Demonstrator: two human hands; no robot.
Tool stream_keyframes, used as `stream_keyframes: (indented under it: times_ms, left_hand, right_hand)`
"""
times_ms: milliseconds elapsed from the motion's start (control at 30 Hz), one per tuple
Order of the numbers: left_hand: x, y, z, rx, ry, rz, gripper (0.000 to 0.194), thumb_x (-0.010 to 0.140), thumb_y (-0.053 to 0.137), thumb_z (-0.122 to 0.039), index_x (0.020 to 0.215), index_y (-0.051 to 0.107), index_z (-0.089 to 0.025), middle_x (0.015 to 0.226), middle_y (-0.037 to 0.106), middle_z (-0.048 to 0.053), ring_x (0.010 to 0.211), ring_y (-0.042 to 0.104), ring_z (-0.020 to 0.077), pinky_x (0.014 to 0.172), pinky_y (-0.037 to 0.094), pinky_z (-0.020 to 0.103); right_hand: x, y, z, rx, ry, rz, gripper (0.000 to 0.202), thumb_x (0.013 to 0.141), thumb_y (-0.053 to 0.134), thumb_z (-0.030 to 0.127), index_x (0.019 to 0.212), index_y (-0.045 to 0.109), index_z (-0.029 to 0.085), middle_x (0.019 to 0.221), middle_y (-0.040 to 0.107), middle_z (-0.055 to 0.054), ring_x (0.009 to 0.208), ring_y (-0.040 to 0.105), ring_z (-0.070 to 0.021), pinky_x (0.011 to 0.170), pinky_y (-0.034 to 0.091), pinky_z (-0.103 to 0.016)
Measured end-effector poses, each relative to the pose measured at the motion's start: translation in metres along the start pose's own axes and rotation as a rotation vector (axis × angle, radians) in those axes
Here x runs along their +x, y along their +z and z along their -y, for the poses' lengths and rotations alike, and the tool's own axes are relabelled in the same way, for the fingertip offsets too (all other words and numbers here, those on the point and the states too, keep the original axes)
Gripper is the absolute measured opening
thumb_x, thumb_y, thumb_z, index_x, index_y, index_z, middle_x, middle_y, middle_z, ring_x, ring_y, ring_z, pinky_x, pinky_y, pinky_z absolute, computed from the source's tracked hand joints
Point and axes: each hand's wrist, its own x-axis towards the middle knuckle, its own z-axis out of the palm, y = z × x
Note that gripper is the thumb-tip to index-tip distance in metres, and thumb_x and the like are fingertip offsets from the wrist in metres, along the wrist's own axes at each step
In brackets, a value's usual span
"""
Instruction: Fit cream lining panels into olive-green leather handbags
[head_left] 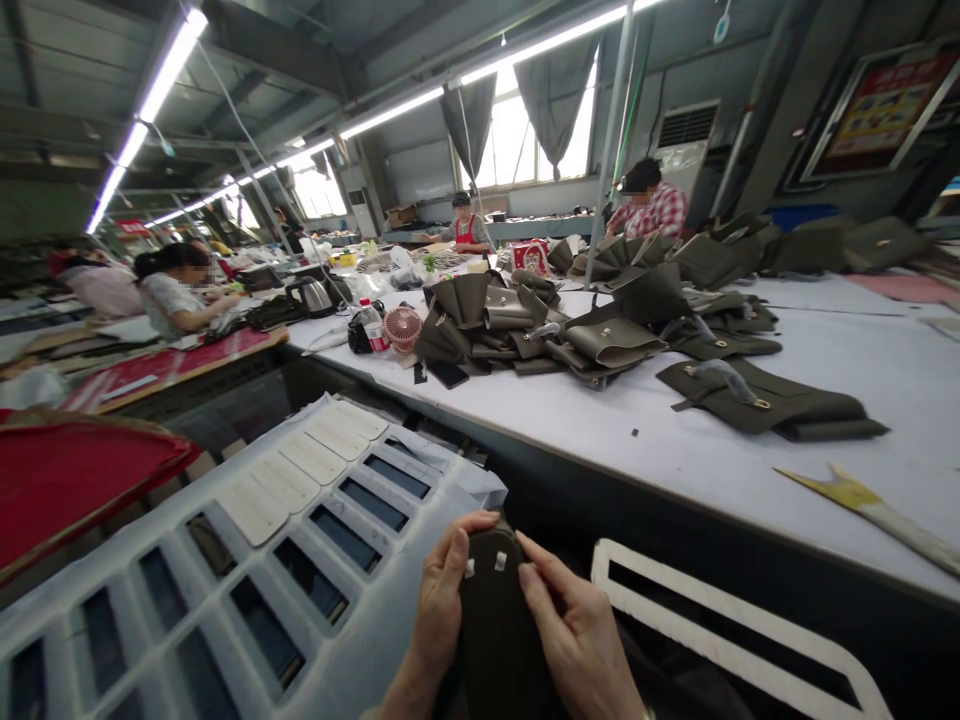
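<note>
A dark olive-brown panel with a rounded top end (495, 620) stands between my two hands, low in the view. Two small whitish tabs or bits of tape show near its top. My left hand (439, 600) grips the left edge, with the thumb on the front and the fingers round the top. On the other side, my right hand (566, 625) pinches the upper right edge between thumb and fingers. The panel's lower end runs out of view at the bottom.
A white worktable (810, 330) carries piled dark bag pieces (540, 330), a pink fan (403, 327), a bottle (371, 325) and a yellow-handled tool (844, 490). A slotted pale rack (247, 560) stands at left, a white frame (735, 630) at right. Several people work farther off.
</note>
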Motion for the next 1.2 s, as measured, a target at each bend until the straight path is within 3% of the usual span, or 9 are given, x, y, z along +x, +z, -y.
stream_keyframes:
  times_ms: [200,333,500,700,933,1200]
  left_hand:
    - [-0.004,0.004,0.0,0.038,0.043,0.023,0.037,0.098,0.042,-0.044,0.102,0.07,-0.02,0.112,0.067,0.005,0.112,0.058,0.0233,0.099,0.042,0.031]
    - [-0.005,0.005,0.001,0.061,0.061,0.02,0.038,0.099,0.039,-0.044,0.1,0.069,-0.02,0.113,0.066,0.006,0.113,0.056,0.024,0.101,0.04,0.033]
    - [-0.007,0.009,0.001,0.035,0.082,0.044,0.038,0.099,0.038,-0.044,0.099,0.068,-0.021,0.115,0.065,0.005,0.117,0.053,0.0242,0.105,0.036,0.035]
    - [-0.011,0.015,-0.006,-0.003,0.089,0.095,0.037,0.1,0.036,-0.043,0.098,0.066,-0.021,0.119,0.063,0.005,0.118,0.053,0.0245,0.103,0.038,0.037]
    - [-0.014,0.017,-0.009,0.063,0.107,0.098,0.038,0.1,0.035,-0.043,0.1,0.066,-0.022,0.119,0.063,0.006,0.121,0.051,0.0247,0.105,0.037,0.037]
    - [-0.016,0.026,-0.01,0.1,0.135,0.112,0.036,0.101,0.034,-0.04,0.098,0.066,-0.021,0.117,0.063,0.005,0.116,0.054,0.024,0.102,0.038,0.036]
  right_hand:
    - [0.015,-0.01,0.014,0.203,0.023,-0.06,0.033,0.087,0.063,0.045,0.104,0.076,0.019,0.097,0.069,-0.008,0.086,0.064,-0.0206,0.074,0.052,-0.028]
    - [0.019,-0.014,0.019,0.438,0.227,0.008,0.037,0.072,0.079,0.047,0.093,0.079,0.017,0.079,0.071,-0.007,0.072,0.063,-0.018,0.066,0.049,-0.026]
    - [0.018,-0.021,0.023,0.659,0.405,0.09,0.042,0.062,0.087,0.043,0.093,0.078,0.015,0.075,0.072,-0.008,0.069,0.066,-0.0166,0.063,0.048,-0.024]
    - [0.015,-0.025,0.028,0.638,0.434,0.083,0.044,0.061,0.087,0.04,0.093,0.078,0.012,0.074,0.072,-0.009,0.073,0.068,-0.0205,0.069,0.05,-0.028]
    - [0.012,-0.024,0.032,0.594,0.426,0.039,0.035,0.059,0.085,0.035,0.084,0.076,0.012,0.07,0.071,-0.007,0.068,0.066,-0.0187,0.065,0.048,-0.026]
    - [0.014,-0.025,0.035,0.512,0.454,-0.052,0.015,0.057,0.07,0.023,0.067,0.067,0.012,0.056,0.061,0.0,0.051,0.051,-0.0098,0.049,0.036,-0.02]
